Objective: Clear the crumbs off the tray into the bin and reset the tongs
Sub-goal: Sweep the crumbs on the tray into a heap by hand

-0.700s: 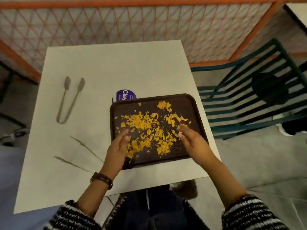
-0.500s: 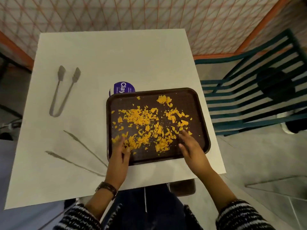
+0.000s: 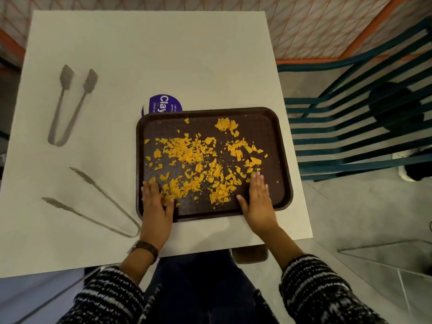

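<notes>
While both hands lie flat and empty, left hand (image 3: 157, 204) & right hand (image 3: 257, 199) on the tray (image 3: 284, 160), grip near edge w/ both, keep level so crumbs (image 3: 198, 164) stay put; tongs (image 3: 70, 106) wait far left

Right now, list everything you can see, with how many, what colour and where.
table: one, white, fills the middle of the view
tray: one, dark brown, near right part of the table
crumbs: many, orange-yellow, scattered across the tray
short tongs: one pair, grey metal, far left of the table
long tongs: one pair, grey metal, near left of the table
round sticker: one, purple with white lettering, on the table, partly under the tray's far edge
chair: one, dark green slats, right of the table
bin: none in view
wristwatch: one, dark, left wrist
left hand: open, on the tray's near left corner
right hand: open, flat on the tray's near right part
</notes>
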`<state>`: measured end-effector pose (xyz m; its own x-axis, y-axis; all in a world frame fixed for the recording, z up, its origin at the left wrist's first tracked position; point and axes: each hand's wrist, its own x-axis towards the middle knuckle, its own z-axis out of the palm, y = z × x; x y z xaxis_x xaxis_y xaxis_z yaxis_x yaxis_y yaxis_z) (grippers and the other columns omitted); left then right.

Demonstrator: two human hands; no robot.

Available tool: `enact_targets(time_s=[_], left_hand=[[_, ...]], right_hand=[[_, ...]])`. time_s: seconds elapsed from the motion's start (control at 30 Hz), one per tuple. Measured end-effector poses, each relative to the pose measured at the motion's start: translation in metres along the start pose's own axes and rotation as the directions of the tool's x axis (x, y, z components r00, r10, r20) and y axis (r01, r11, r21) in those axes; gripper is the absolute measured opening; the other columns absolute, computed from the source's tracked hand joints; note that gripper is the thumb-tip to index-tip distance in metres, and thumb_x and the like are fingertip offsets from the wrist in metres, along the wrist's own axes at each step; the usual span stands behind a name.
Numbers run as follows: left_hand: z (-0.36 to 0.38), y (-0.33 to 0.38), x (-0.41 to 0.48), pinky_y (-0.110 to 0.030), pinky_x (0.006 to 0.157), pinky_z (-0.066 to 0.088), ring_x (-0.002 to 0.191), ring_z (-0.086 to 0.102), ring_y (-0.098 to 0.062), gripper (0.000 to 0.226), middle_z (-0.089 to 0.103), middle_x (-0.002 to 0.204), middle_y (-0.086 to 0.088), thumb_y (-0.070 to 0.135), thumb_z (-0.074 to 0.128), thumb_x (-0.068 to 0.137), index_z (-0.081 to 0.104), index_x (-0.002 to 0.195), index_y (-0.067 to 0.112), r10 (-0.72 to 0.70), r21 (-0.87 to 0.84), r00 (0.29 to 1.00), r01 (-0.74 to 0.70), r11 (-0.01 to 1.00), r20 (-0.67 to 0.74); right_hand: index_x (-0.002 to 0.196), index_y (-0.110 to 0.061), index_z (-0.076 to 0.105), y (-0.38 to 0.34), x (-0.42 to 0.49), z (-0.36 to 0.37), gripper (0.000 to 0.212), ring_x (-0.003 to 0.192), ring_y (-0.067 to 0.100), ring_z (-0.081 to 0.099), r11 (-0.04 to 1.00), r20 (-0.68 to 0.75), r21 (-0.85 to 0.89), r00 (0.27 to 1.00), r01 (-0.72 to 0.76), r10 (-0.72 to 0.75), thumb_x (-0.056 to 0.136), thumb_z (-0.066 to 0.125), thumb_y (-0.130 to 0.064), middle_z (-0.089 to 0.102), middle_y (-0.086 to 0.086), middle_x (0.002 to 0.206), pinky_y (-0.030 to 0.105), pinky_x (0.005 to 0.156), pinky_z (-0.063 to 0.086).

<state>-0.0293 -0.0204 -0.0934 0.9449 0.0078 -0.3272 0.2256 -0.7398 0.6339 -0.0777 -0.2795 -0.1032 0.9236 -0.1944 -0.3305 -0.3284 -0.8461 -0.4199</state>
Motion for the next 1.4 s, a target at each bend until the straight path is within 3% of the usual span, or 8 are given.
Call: enact_targets(time_s=[0.13,0.27,0.5,0.63,0.93,1.07,1.2,1.4], left_hand=[[0.007,0.005,0.003,-0.036,0.117,-0.003,0.146,-0.009,-0.023,0.071,-0.005,0.158,-0.015,0.03,0.043,0.098,0.001,0.149,0.005,-0.025,0.05,1.0,0.025,0.998,0.016],[0.015,0.014,0.003,-0.035,0.116,-0.008,0.145,-0.013,-0.024,0.073,-0.008,0.158,-0.016,0.035,0.041,0.098,-0.002,0.148,0.004,-0.044,0.065,0.999,0.044,0.997,0.007],[0.035,0.038,-0.011,-0.04,0.106,0.0,0.138,-0.016,-0.014,0.077,-0.022,0.15,0.009,0.042,0.04,0.096,-0.019,0.144,0.029,0.099,-0.095,0.979,-0.083,0.992,0.18],[0.033,0.041,-0.012,-0.033,0.109,0.002,0.139,-0.015,-0.006,0.073,-0.02,0.15,0.015,0.042,0.037,0.097,-0.02,0.141,0.035,0.194,-0.172,0.955,-0.157,0.973,0.227],[0.011,0.013,-0.011,-0.04,0.118,-0.003,0.145,-0.014,-0.026,0.076,-0.012,0.157,-0.015,0.033,0.044,0.097,-0.005,0.148,0.005,-0.134,-0.002,0.991,0.134,0.991,0.017],[0.024,0.034,-0.014,-0.04,0.115,-0.005,0.143,-0.017,-0.035,0.082,-0.016,0.154,-0.025,0.04,0.042,0.096,-0.007,0.147,-0.001,-0.186,0.055,0.978,0.182,0.982,0.089],[0.045,0.058,-0.02,-0.035,0.11,-0.011,0.138,-0.028,-0.027,0.087,-0.028,0.151,-0.018,0.048,0.038,0.095,-0.017,0.145,0.004,-0.107,0.019,0.97,0.105,0.994,0.216],[0.039,0.056,-0.018,-0.033,0.109,-0.005,0.137,-0.028,-0.007,0.079,-0.032,0.149,0.009,0.042,0.04,0.096,-0.022,0.142,0.026,0.1,-0.173,0.971,-0.062,0.983,0.215]], right_hand=[[0.147,-0.023,-0.013,-0.023,-0.003,0.011,0.077,0.138,0.007,-0.016,0.984,0.077,0.144,0.99,0.108,-0.119,0.091,0.024,-0.06,-0.017,-0.011,0.151,0.027,0.111,-0.005],[0.148,-0.027,-0.009,-0.009,-0.003,0.0,0.077,0.14,0.007,-0.011,0.967,0.016,0.249,0.998,0.056,-0.062,0.089,0.025,-0.061,-0.012,-0.014,0.154,0.026,0.112,-0.002],[0.149,-0.017,-0.002,0.03,-0.005,-0.012,0.078,0.139,0.009,-0.01,0.99,-0.004,0.111,0.996,-0.085,0.086,0.089,0.027,-0.056,-0.004,-0.001,0.159,0.038,0.117,0.009],[0.149,-0.014,-0.004,0.012,-0.008,-0.002,0.076,0.139,0.012,-0.017,0.998,0.039,0.01,0.997,-0.059,0.059,0.093,0.026,-0.055,-0.01,0.003,0.158,0.034,0.115,-0.001],[0.146,-0.023,-0.011,-0.039,-0.01,0.011,0.074,0.142,0.009,-0.015,0.955,0.138,0.273,0.977,0.117,-0.16,0.092,0.026,-0.056,-0.016,-0.009,0.154,0.03,0.116,0.0],[0.144,-0.032,-0.012,-0.019,0.002,-0.008,0.075,0.139,0.013,-0.011,0.953,0.008,0.302,1.0,-0.025,0.024,0.085,0.023,-0.063,-0.015,-0.014,0.153,0.035,0.111,0.005],[0.149,-0.021,-0.002,0.008,0.027,-0.026,0.073,0.144,0.021,-0.005,0.946,-0.038,0.286,0.984,-0.155,0.173,0.093,0.034,-0.051,-0.006,-0.005,0.158,0.043,0.114,0.01],[0.149,-0.012,-0.001,0.007,0.048,-0.023,0.072,0.14,0.012,-0.016,0.972,-0.047,0.197,0.989,-0.125,0.137,0.096,0.033,-0.047,-0.005,0.004,0.159,0.037,0.116,-0.004]])
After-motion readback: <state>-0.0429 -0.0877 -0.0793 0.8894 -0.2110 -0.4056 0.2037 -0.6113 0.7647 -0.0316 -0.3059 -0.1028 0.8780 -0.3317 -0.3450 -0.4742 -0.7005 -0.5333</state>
